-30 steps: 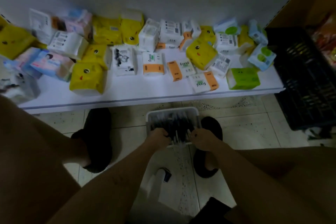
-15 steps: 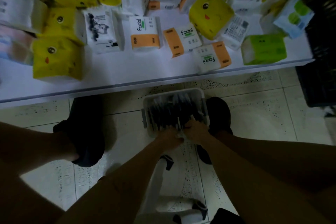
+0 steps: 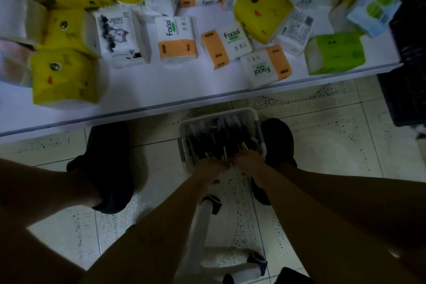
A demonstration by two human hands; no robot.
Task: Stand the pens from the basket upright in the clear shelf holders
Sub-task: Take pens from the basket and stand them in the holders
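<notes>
A white basket stands on the tiled floor between my feet, filled with several dark pens lying lengthwise. My left hand and my right hand are side by side at the basket's near end, fingers closed around the pens' near ends. The fingertips are hidden among the pens. No clear shelf holders are in view.
A low white shelf runs across just beyond the basket, loaded with several tissue packs. A black crate stands at the right. My dark shoes flank the basket. A white stool frame lies under my arms.
The view has dropped closer to the floor and shelf. My two hands have drawn together at the basket's near end and gathered pens.
</notes>
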